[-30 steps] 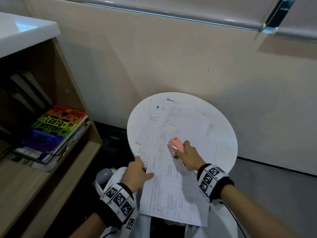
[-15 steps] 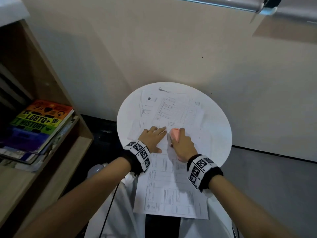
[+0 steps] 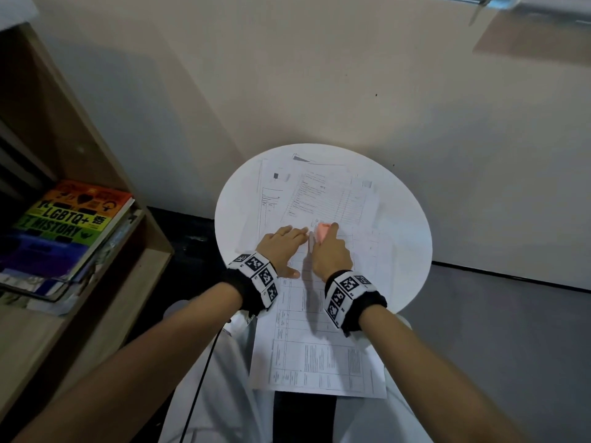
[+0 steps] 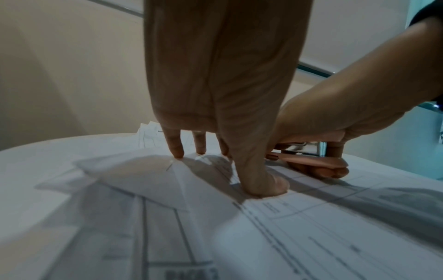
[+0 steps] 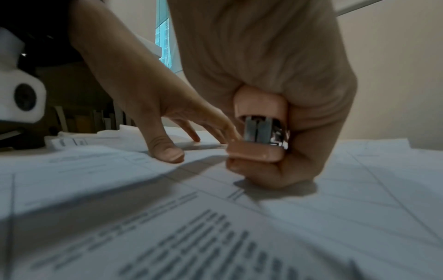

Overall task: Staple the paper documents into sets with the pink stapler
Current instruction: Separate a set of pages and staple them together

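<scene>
At the round table [image 3: 406,219], the left hand [image 3: 281,247] has moved from the page's near edge to press flat on the papers [image 3: 319,346] beside the right hand [image 3: 331,254] gripping the pink stapler [image 3: 321,231], likely ready to staple.

Office or study corner: wooden bookshelf [image 3: 96,174] w/ stacked books [image 3: 68,219], small round white table [image 3: 412,225], printed forms [image 3: 323,199]

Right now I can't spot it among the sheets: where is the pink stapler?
In the head view the pink stapler is near the middle of the round table, gripped by the right hand, beside the left hand.
</scene>
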`<state>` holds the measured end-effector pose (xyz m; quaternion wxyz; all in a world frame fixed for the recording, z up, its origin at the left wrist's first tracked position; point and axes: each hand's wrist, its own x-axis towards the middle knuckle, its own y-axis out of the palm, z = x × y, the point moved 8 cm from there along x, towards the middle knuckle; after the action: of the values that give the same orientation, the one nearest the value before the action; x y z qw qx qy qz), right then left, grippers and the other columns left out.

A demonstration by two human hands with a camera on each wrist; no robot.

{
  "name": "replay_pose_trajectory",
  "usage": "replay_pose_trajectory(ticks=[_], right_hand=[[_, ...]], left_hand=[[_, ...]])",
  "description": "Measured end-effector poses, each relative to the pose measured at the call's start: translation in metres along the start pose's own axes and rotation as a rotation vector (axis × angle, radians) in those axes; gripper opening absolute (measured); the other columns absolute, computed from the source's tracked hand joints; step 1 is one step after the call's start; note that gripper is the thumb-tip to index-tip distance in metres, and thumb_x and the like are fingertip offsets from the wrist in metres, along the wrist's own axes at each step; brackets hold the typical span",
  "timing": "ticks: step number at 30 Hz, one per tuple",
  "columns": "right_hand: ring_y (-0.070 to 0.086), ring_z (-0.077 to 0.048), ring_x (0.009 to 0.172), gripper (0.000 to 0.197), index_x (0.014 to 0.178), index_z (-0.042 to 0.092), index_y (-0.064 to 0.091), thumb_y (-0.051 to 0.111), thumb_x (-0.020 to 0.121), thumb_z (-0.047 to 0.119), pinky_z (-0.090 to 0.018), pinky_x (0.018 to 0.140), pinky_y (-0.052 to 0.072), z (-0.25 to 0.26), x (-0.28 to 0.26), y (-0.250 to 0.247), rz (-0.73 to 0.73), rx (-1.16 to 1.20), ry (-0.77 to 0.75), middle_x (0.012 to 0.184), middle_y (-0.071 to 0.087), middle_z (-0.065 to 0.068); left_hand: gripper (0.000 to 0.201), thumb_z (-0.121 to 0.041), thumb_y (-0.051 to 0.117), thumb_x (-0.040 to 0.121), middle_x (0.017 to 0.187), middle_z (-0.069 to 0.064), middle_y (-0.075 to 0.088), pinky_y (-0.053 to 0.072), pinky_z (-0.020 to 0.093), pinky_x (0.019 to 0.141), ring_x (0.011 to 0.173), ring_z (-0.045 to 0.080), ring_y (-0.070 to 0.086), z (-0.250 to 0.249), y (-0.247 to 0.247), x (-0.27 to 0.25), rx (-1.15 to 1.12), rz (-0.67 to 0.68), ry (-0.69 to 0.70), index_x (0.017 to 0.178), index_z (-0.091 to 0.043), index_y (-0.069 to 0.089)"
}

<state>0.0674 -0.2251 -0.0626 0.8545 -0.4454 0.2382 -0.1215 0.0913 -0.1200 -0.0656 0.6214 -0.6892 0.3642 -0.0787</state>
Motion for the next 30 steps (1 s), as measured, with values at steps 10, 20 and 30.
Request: replay_pose_trajectory(ticks=[10, 20, 30], right_hand=[[0.060, -0.035, 0.103, 0.058, 0.145, 0.009, 0.020, 0.039, 0.099, 0.041, -0.036, 0.071, 0.042, 0.007, 0.017, -0.003, -0.031, 0.051, -0.021, 0.120, 0.057, -0.020], [0.059, -0.035, 0.104, 0.050, 0.141, 0.010, 0.027, 0.043, 0.099, 0.032, -0.035, 0.072, 0.038, 0.013, 0.024, -0.008, -0.072, -0.050, -0.083, 0.120, 0.058, -0.018], [0.059, -0.037, 0.104, 0.049, 0.138, 0.007, 0.029, 0.037, 0.100, 0.037, -0.036, 0.073, 0.040, 0.016, 0.031, -0.020, -0.084, 0.096, -0.048, 0.120, 0.058, -0.020]], left_hand=[[0.088, -0.035, 0.070, 0.082, 0.160, -0.004, 0.004, 0.026, 0.049, 0.114, 0.148, 0.027, 0.007, -0.004, 0.000, 0.002, 0.023, 0.011, -0.031, 0.149, -0.014, 0.017], [0.092, -0.030, 0.073, 0.079, 0.159, 0.005, 0.007, 0.020, 0.049, 0.118, 0.147, 0.032, 0.004, 0.001, 0.015, 0.016, -0.021, 0.024, -0.009, 0.149, -0.008, 0.017], [0.089, -0.031, 0.073, 0.079, 0.160, 0.002, 0.005, 0.020, 0.050, 0.118, 0.148, 0.031, 0.002, 0.004, 0.018, 0.019, -0.051, 0.023, 0.008, 0.148, -0.011, 0.019]])
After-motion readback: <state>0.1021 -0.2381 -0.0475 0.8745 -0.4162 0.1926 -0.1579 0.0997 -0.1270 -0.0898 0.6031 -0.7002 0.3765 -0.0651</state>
